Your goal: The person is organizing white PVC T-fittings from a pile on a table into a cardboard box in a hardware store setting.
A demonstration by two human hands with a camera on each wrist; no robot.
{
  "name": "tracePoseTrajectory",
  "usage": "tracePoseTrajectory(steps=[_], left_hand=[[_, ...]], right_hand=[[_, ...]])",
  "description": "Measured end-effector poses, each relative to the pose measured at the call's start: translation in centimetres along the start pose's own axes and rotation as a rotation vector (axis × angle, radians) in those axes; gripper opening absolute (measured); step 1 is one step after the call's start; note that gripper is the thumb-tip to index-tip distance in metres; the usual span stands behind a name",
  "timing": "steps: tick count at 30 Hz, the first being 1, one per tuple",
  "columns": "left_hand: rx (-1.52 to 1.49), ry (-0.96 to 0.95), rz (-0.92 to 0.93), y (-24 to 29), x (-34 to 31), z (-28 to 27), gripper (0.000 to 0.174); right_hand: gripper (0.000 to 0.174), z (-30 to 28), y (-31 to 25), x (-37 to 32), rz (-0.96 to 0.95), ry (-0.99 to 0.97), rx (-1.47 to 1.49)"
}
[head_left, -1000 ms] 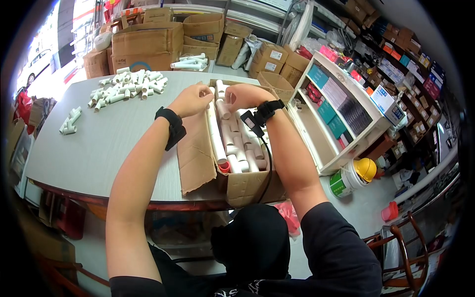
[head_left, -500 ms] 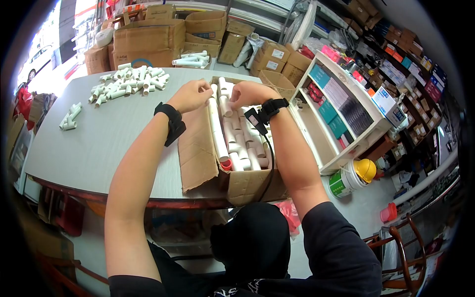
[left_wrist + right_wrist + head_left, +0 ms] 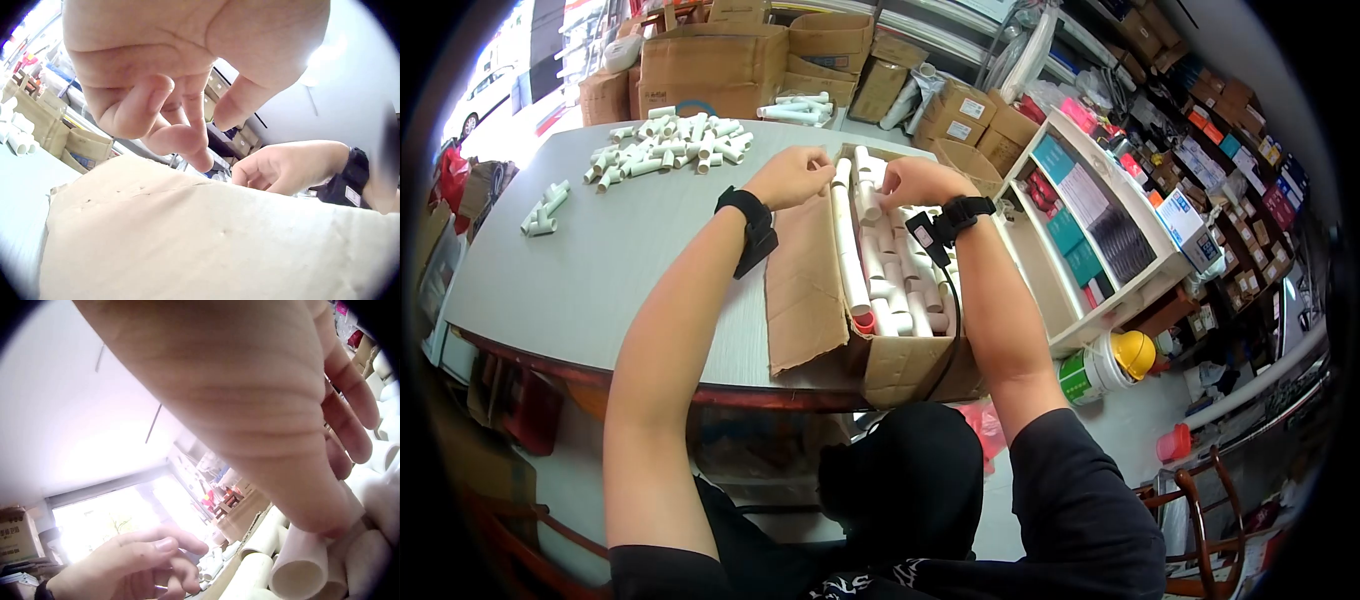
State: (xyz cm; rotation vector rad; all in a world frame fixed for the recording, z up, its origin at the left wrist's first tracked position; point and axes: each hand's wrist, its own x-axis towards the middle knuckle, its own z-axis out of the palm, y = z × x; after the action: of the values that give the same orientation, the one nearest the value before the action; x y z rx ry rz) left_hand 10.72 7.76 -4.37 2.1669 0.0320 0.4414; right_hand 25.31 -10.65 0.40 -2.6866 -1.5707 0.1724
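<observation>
A cardboard box (image 3: 910, 372) holds rows of white pipe fittings (image 3: 897, 290), with a red piece (image 3: 864, 323) near its front left corner. My left hand (image 3: 788, 178) is over the box's left edge beside the left row; in the left wrist view the left hand (image 3: 181, 75) has loosely bent fingers and holds nothing. My right hand (image 3: 925, 183) is over the back part of the box. In the right wrist view, the thumb of the right hand (image 3: 250, 406) touches a white fitting (image 3: 300, 569), while its other fingers hang relaxed above the fittings.
A pile of white fittings (image 3: 665, 150) and a smaller group (image 3: 546, 210) lie on the table (image 3: 630, 225). The box's flap (image 3: 805, 285) spreads over the table to the left. A white shelf unit (image 3: 1055, 265) stands at the right, large cartons (image 3: 712, 72) behind.
The head view has shifted slightly, moving the box right and up in the picture. My left fingers have drawn a little away from the left row. The right hand stays by the same fittings.
</observation>
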Motion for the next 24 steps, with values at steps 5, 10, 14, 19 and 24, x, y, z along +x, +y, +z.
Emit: tracePoseTrajectory(steps=[5, 10, 14, 19, 24], left_hand=[[-0.024, 0.009, 0.013, -0.7, 0.5, 0.5, 0.026], [-0.032, 0.026, 0.001, -0.4, 0.3, 0.7, 0.027], [0.004, 0.038, -0.021, -0.1, -0.1, 0.5, 0.029], [0.024, 0.055, 0.024, -0.9, 0.4, 0.6, 0.029], [0.024, 0.065, 0.048, -1.4, 0.7, 0.6, 0.028]], right_hand=[[0.036, 0.5, 0.3, 0.2, -0.053, 0.071, 0.017], [0.042, 0.1, -0.3, -0.2, -0.045, 0.022, 0.026], [0.041, 0.1, -0.3, -0.1, -0.053, 0.021, -0.014], [0.040, 0.4, 0.0, 0.0, -0.066, 0.060, -0.006], [0.039, 0.3, 0.0, 0.2, -0.061, 0.066, -0.003]])
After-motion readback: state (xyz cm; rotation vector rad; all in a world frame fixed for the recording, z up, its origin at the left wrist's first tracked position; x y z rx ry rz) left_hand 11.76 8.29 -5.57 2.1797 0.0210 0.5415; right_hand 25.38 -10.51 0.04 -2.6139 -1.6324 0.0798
